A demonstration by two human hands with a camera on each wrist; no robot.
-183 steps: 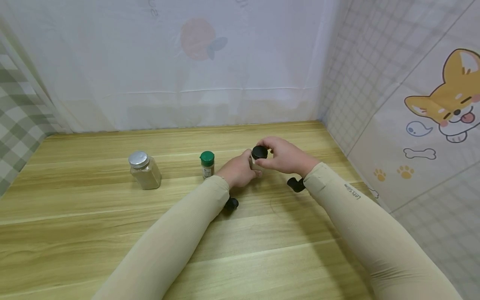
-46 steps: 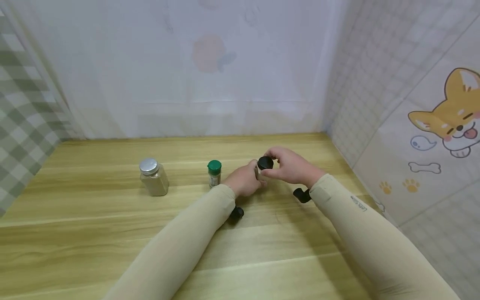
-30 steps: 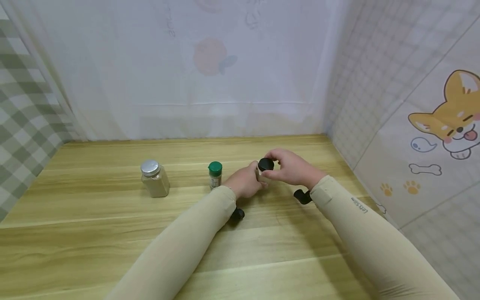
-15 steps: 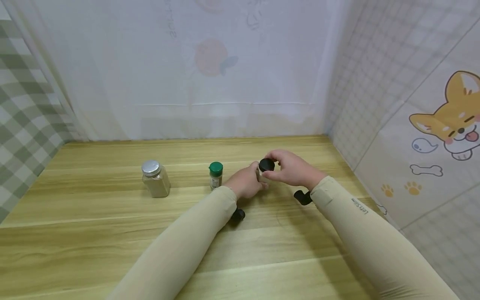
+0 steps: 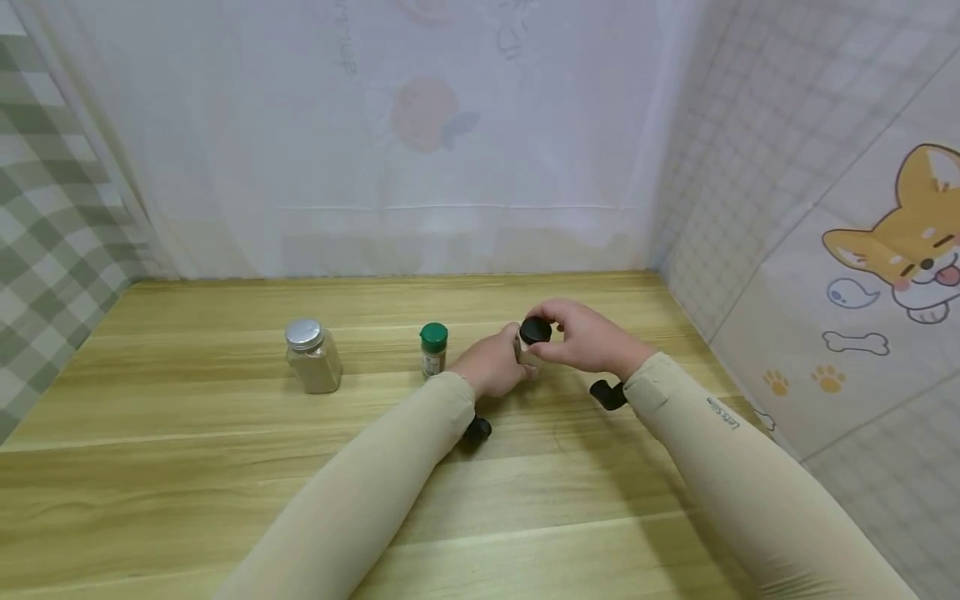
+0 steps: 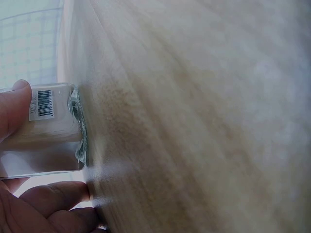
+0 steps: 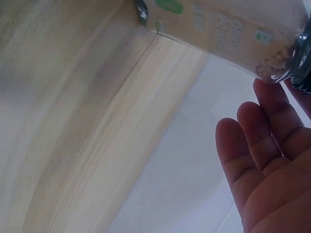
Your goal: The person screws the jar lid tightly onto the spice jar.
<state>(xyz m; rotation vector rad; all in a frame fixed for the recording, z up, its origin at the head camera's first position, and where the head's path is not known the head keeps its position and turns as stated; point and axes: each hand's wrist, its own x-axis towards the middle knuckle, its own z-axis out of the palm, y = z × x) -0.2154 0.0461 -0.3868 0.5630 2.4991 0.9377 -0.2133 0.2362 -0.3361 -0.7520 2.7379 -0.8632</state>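
A square glass spice jar (image 5: 527,355) with a black lid (image 5: 536,330) stands upright between the hands on the wooden table. My left hand (image 5: 491,364) grips the jar's body low down. In the left wrist view the thumb lies by a barcode sticker on the glass jar (image 6: 58,133), its base right at the tabletop. My right hand (image 5: 588,337) pinches the black lid from the right, thumb in front and index finger behind. The right wrist view shows pale contents and a printed label on the jar (image 7: 218,36); the other fingers (image 7: 235,150) extend loosely below it.
A small green-capped spice bottle (image 5: 433,350) stands just left of my left hand. Farther left is a square jar (image 5: 315,367) with a silver lid. Black fittings (image 5: 608,395) show by both wrists. A white curtain (image 5: 337,150) hangs behind the table, and a patterned sheet (image 5: 795,275) at right.
The head view has shifted, so the table and things sit slightly lower and farther right than at first. Both hands keep the same hold on the jar and its lid.
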